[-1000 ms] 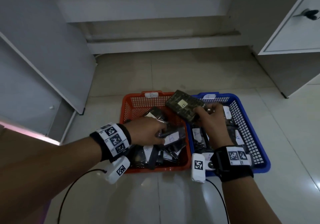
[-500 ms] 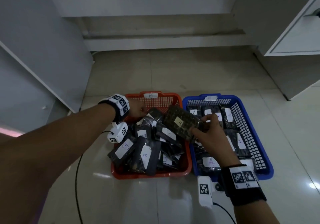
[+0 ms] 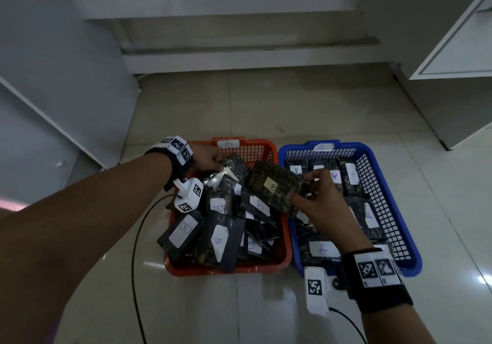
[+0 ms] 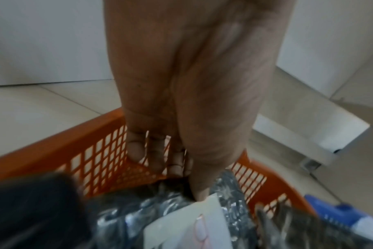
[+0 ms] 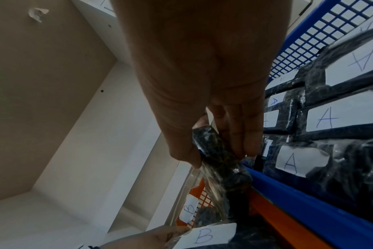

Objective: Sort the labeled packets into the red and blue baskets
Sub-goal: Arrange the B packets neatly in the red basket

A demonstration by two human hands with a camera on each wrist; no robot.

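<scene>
Head view: right hand pinching B packet over red basket; left hand gripping another packet's top edge there.

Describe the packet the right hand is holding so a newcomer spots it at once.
Find the red basket beside the blue basket. Over their shared edge, the right hand pinches a dark packet. Unlike its neighbours, it's lifted clear and has a small yellowish B label.
</scene>
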